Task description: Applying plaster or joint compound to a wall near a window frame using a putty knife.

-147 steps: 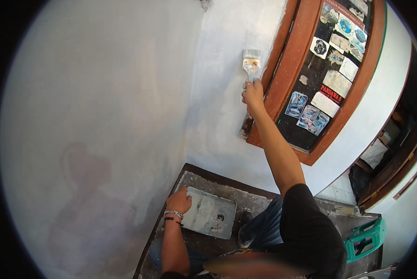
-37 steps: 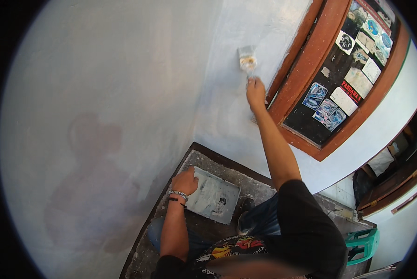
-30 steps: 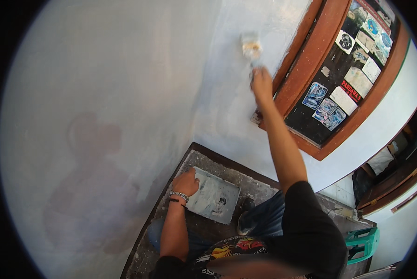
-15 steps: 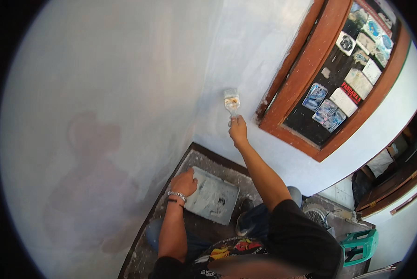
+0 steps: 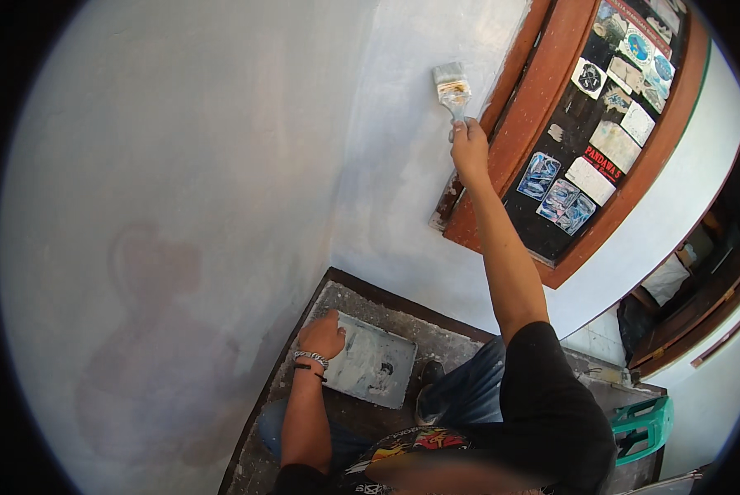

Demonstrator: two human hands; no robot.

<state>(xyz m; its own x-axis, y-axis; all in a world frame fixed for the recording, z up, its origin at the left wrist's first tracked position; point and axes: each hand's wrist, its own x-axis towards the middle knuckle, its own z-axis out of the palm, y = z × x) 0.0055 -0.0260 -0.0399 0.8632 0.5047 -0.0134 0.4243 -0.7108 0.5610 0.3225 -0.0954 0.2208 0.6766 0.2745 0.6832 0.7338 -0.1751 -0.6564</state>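
Note:
A wide paintbrush (image 5: 452, 84) with pale, paint-caked bristles is up against the white wall (image 5: 399, 165), close to the wooden frame. My right hand (image 5: 471, 150) grips its handle, arm stretched forward. Low at the left, my left hand (image 5: 322, 337) has its fingers closed on the edge of a grey paint tray (image 5: 370, 363). Wet-looking pale paint and a dark bare patch show on the tray's bottom. The underside of my left hand's fingers is hidden.
Right of the brush, a reddish-brown wooden frame (image 5: 502, 186) surrounds a dark pane with several stickers. A grey wall (image 5: 221, 148) meets the white one at a corner. The tray rests on a speckled ledge (image 5: 345, 290). A green plastic stool (image 5: 646, 425) stands at lower right.
My right hand has carried the brush up and to the right along the wall, nearer the wooden frame. My left hand stays at the tray.

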